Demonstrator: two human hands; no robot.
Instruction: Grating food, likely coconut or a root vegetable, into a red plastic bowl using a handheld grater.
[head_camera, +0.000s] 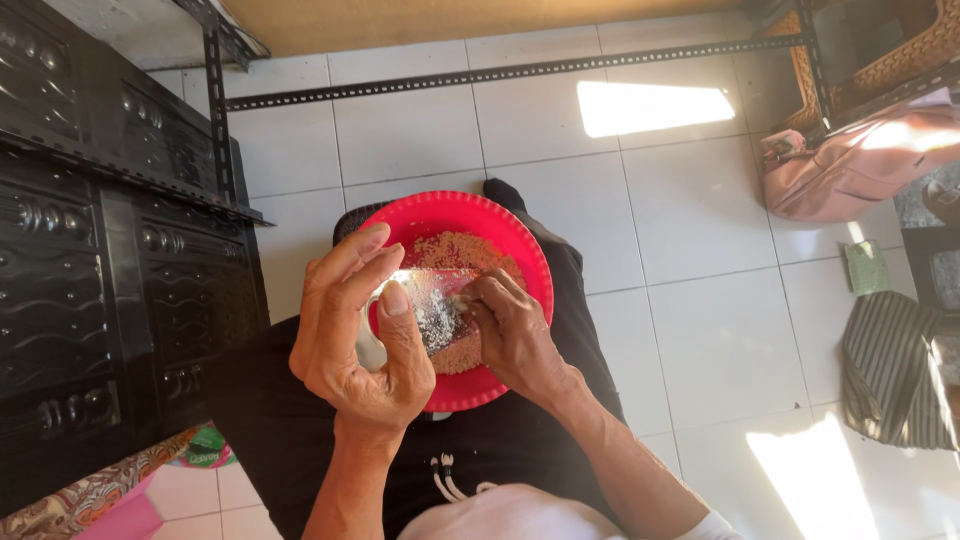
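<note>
Bowl: a round red plastic bowl (520, 250) rests on the person's lap, above black trousers (560, 440); it lies directly under both hands.
Grated heap: pale brown shreds (462, 250) cover much of the bowl floor, on the far side of the hands and under the grater. Judged from this heap, a good share of the grating is done.
Grater: a flat metal grater (432, 305) lies tilted across the bowl, between the two hands, its face catching sunlight.
Left hand: the left hand (355, 330) is curled loosely round the near-left end of the grater, thumb on top, fingers half open and raised.
Right hand: the right hand (512, 335) is closed, fingertips pressed to the right edge of the grater face.
Remaining piece: only a small pale sliver (462, 298) shows at the right fingertips; its kind cannot be told. Little appears left to grate.
</note>
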